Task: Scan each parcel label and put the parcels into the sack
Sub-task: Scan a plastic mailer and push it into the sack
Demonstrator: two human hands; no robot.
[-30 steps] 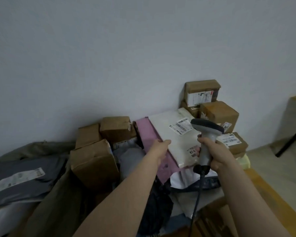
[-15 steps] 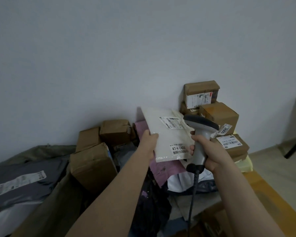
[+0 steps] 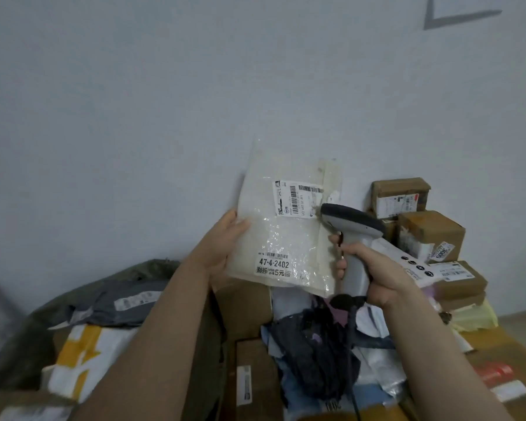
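The left hand point(image 3: 225, 241) grips the left edge of a pale plastic parcel point(image 3: 289, 238), thumb on the front, and holds it upright in the air above the heap with its face to the camera. A white shipping label point(image 3: 298, 199) sits near the parcel's top, and a second sticker point(image 3: 273, 265) reading 47-4-2402 near its bottom edge. The right hand point(image 3: 377, 275) is wrapped round the handle of a grey scanner point(image 3: 351, 221), forefinger at the trigger. The scanner's head lies just beside the upper label, at the parcel's right edge. Below, a heap of bags and parcels covers a wooden worktop point(image 3: 498, 344), bare only along its right edge. Brown cardboard boxes point(image 3: 428, 232) are stacked at the back right corner, against the wall. At the left edge lies an olive sack point(image 3: 155, 265), with a grey mailer point(image 3: 119, 302) and a white-and-yellow parcel point(image 3: 82, 354) apparently inside it
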